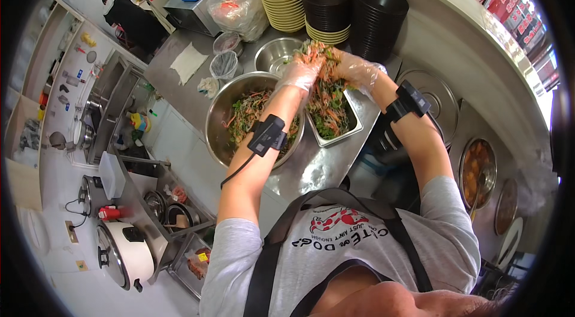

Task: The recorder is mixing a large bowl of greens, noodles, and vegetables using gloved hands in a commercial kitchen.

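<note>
My left hand and my right hand, both in clear plastic gloves, hold a clump of shredded vegetable salad between them. The clump has orange shreds, green leaves and pale strands, some trailing downward. Under it stands a rectangular steel pan with more of the same mix. To its left, a large steel mixing bowl holds further salad, partly hidden by my left forearm. The fingertips are largely covered by the food.
A smaller steel bowl sits behind the mixing bowl. Stacked yellow bowls and black bowls line the back. A lined plastic tub and white cloth lie left. Cooking pots stand right. Another person is far left.
</note>
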Tool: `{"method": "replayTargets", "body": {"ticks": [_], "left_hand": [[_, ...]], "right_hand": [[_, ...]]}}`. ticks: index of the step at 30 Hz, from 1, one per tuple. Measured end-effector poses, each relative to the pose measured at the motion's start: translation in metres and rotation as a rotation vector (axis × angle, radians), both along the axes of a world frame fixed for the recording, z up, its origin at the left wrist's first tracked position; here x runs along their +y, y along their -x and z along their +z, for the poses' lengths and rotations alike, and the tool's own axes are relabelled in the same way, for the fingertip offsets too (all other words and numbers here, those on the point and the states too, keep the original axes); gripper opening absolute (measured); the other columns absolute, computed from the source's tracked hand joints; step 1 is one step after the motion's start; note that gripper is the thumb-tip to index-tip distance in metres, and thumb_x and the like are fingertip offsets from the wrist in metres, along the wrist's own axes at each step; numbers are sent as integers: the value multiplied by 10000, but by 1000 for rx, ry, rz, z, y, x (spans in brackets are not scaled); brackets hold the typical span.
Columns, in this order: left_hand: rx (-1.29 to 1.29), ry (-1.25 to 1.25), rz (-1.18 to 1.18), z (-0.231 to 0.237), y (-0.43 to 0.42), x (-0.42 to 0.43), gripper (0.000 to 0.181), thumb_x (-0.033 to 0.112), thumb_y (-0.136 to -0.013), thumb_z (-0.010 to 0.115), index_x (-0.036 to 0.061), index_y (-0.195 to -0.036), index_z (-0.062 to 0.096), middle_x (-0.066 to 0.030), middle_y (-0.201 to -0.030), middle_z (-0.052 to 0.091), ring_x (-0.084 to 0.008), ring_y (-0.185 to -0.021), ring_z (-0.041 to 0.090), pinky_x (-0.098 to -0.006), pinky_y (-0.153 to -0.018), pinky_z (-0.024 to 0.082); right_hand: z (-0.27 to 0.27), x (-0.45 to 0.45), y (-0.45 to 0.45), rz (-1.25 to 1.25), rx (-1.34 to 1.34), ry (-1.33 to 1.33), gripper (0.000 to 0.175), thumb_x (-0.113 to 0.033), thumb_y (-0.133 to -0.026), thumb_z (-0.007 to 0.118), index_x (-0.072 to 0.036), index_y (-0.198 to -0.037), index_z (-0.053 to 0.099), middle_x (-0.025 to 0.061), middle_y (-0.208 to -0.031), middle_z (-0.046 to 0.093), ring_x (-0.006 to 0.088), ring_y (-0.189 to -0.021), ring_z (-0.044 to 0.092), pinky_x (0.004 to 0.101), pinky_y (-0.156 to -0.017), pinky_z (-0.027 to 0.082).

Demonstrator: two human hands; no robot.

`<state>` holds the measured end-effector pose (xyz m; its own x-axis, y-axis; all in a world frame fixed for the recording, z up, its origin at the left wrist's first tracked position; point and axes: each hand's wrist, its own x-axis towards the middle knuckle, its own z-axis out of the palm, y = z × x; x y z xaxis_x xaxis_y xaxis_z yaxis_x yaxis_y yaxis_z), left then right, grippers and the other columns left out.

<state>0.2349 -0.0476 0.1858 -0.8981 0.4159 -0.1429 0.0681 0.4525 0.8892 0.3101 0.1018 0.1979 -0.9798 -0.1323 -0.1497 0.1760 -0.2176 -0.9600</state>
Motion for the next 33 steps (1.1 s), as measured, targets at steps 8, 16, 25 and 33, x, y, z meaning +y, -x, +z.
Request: {"method": "replayTargets", "body": {"ticks": [8,16,25,33], "left_hand": [[-63,211,58,-53,-11,17,768,405,-803,708,-62,-1331,405,-227,-1247,574,-314,-1135,572,-342,-935,441],[-209,147,118,-119,-3,27,630,400,-813,642,-40,-1240,496,-264,-1164,602,-366,-1083,597,-393,-912,460],[419,834,-548,-185,45,-7,321,193,-765,626,-24,-997,669,-234,-1068,652,-335,-1004,642,-381,-836,514],[643,950,-963,-109,13,33,228,75,-757,591,27,-945,710,-202,-1009,674,-318,-982,653,-383,-834,530]], "right_hand": [[-38,-3,-7,-58,-209,-215,533,106,-687,633,-56,-1188,553,45,-1020,651,162,-916,588,329,-796,512],[-95,0,17,185,-190,-704,529,-23,-692,692,-33,-1202,554,146,-1022,669,216,-897,620,380,-742,523],[-139,-10,47,471,19,-978,554,-134,-687,718,-41,-1209,556,184,-1102,657,275,-955,636,387,-798,514],[-179,18,35,341,82,-1059,354,-149,-702,700,-6,-1021,642,221,-1086,648,305,-970,637,379,-836,496]]}}
